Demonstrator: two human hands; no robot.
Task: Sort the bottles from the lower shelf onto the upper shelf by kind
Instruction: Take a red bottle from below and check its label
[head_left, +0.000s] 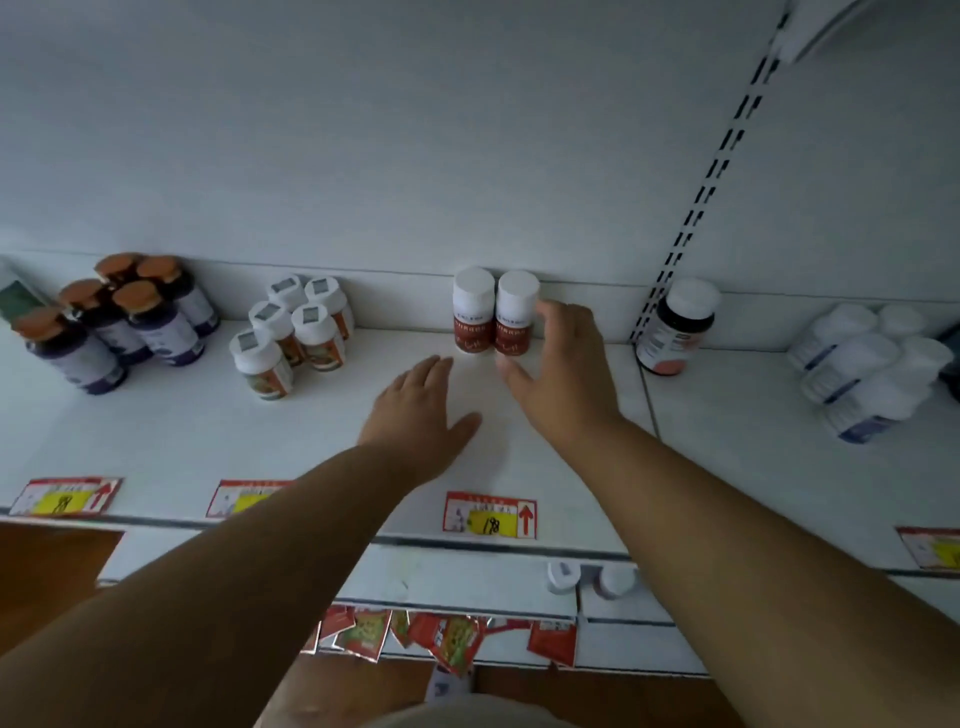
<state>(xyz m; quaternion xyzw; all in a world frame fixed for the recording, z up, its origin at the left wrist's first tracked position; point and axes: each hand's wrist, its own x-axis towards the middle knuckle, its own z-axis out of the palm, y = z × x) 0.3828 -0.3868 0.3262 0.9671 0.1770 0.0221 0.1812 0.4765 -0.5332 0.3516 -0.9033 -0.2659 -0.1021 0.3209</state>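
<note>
Reaching over the upper shelf (519, 457), both hands are out w/ nothing grasped. Right hand (563, 374) sits just beside the right one of two red bottles (493, 317): fingers loosely spread, fingertips by its right side, thumb low in front of it. Can't tell if skin actually touches the bottle. Left hand (421, 410) lies flat, fingers straight, palm down on the shelf, just in front of and a bit left of the same pair.

Red pair stands upright, touching each other, at the shelf's back edge against the back wall.

Other groups along the back: brown-cap bottles (119, 317) near the back left corner, white-cap bottles (291, 332) between those and the red pair, a dark bottle (675, 327) right of the slotted upright (696, 208), blue-label bottles (867, 364) toward the right edge.

Open room: bare shelf from the hands to the front edge, a gap between white-caps and red pair, another between red pair and upright. Price tags (491, 514) line the front edge. On the lower shelf (467, 582), two white caps (587, 577) peek out by the right forearm.
</note>
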